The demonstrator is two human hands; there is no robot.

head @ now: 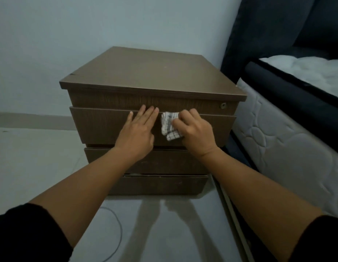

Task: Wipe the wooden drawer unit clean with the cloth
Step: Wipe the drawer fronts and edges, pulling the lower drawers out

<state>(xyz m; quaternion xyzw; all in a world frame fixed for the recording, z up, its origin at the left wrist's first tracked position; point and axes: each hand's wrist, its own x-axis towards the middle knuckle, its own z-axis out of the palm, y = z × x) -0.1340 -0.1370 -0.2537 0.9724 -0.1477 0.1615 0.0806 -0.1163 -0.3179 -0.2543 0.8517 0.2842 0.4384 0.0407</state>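
A dark brown wooden drawer unit [145, 76] with three drawer fronts stands on the floor against the wall. My left hand [138, 132] lies flat with straight fingers on the top drawer front [100, 123], fingertips at its upper edge. Just to the right, my right hand [195, 132] grips a bunched white checked cloth [169, 125] and holds it against the same drawer front. A small round lock [223, 105] sits at the upper right of the unit's face.
A bed with a white quilted mattress [274, 140] and dark frame [289, 91] stands close on the right of the unit. A thin grey cable [118, 233] curls on the pale floor at the lower left. A plain wall rises behind.
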